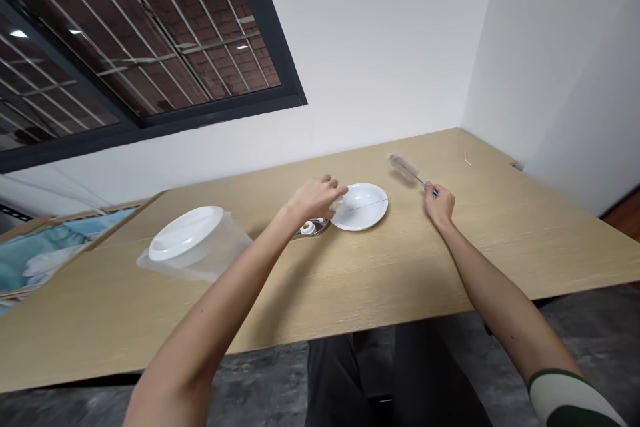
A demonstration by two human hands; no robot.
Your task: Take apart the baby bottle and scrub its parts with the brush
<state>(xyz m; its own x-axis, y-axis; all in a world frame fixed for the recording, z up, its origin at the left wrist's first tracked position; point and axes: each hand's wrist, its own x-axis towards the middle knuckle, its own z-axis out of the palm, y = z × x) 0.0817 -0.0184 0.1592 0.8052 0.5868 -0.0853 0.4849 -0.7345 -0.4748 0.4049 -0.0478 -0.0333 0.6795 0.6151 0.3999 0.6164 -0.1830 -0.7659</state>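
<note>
My right hand (440, 203) is closed round the blue handle of a bottle brush (404, 165). The brush's pale bristle head points up and left, held above the table. Over the left rim of a white plate (365, 217), my left hand (317, 200) has its fingers bent around a small whitish item (338, 204), mostly hidden by the hand. A thin dark rod or wire (373, 203) lies across the plate, one end reaching past the right rim. Partly under my left hand is a small shiny metal tray (320, 229), bearing a white ring-shaped piece (307, 227).
A translucent plastic pitcher (220, 243) with a white lid (187, 233) stands to the left, partly behind my left forearm. Far right on the wooden table (380, 280) lies a thin bent white stick (467, 158). Walls and a barred window (150, 33) border the back.
</note>
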